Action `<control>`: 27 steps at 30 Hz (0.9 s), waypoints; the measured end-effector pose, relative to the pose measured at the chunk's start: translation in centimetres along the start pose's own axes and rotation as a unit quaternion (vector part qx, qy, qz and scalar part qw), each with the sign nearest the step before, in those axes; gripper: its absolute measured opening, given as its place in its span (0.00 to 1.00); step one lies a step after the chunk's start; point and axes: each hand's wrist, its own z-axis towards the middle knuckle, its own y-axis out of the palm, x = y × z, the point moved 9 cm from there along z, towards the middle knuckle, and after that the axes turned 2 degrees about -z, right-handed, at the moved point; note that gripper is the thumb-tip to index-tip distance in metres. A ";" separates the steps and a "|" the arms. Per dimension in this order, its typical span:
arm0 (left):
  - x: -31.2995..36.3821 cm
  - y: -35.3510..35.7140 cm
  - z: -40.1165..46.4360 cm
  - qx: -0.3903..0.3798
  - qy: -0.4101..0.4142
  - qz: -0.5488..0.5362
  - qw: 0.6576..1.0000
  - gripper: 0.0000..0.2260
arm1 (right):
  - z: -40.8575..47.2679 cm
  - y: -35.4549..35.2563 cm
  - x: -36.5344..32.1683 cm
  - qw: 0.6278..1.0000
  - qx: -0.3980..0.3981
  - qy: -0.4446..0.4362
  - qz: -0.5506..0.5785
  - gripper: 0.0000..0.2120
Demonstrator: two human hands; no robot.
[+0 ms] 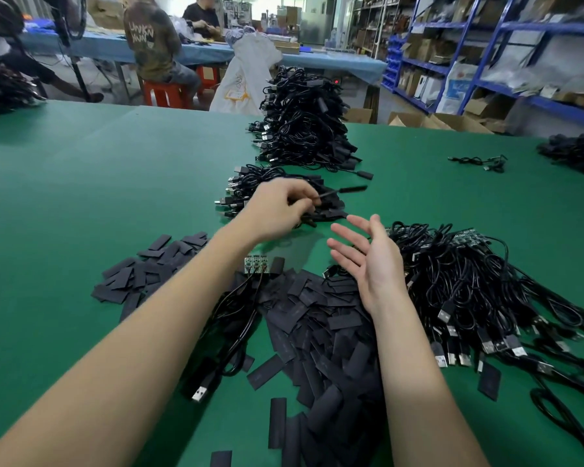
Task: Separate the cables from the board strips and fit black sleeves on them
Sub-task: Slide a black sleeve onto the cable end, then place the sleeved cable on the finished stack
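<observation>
Left hand (279, 210) pinches a sleeved cable (346, 191) over the small finished pile (277, 193); right hand (368, 261) hangs open, empty. Beyond that pile, a big done stack (304, 126). Nearer, loose sleeves (321, 325) and a board strip (256, 264); plenty left, I'd judge.

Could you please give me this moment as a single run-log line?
left hand: pinches sleeved black cable over small finished pile | right hand: open, palm up, holds nothing | flat black sleeves: heaped on green table

"UNKN" lettering on the seated person's shirt back (149, 35).
</observation>
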 end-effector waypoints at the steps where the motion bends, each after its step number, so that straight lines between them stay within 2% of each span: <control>1: 0.4 -0.6 1.5 0.014 0.016 0.041 0.999 0.10 | 0.0 0.0 0.1 1.000 -0.002 0.002 -0.007 0.19; 4: 1.1 -1.8 6.2 0.029 0.048 0.158 0.986 0.14 | 0.3 0.1 0.3 1.000 -0.005 0.007 -0.026 0.20; 9: -0.5 -1.8 11.8 -0.027 0.060 0.359 0.931 0.22 | 0.6 0.5 0.6 0.998 -0.014 0.004 -0.055 0.21; 11: -2.1 -1.2 12.8 -0.060 0.037 0.386 0.920 0.24 | 0.8 0.6 0.8 0.998 -0.018 0.004 -0.067 0.21; 14: -5.4 0.6 12.6 -0.119 -0.020 0.381 0.917 0.20 | 1.0 0.8 1.0 0.996 -0.026 0.006 -0.080 0.21; 16: -6.4 1.2 12.2 -0.123 -0.023 0.381 0.916 0.20 | 1.0 0.8 1.0 0.996 -0.029 0.007 -0.082 0.21; 22: -3.0 -1.6 9.6 0.006 0.036 0.269 0.963 0.20 | 0.7 1.0 0.9 0.996 -0.030 0.012 -0.086 0.20; 24: -1.1 -2.9 6.9 0.079 0.074 0.198 0.974 0.16 | 0.5 1.0 0.9 0.995 -0.032 0.012 -0.089 0.19; 27: 0.5 -4.6 1.4 0.183 0.109 0.111 0.971 0.09 | 0.4 1.0 0.8 0.994 -0.030 0.012 -0.100 0.18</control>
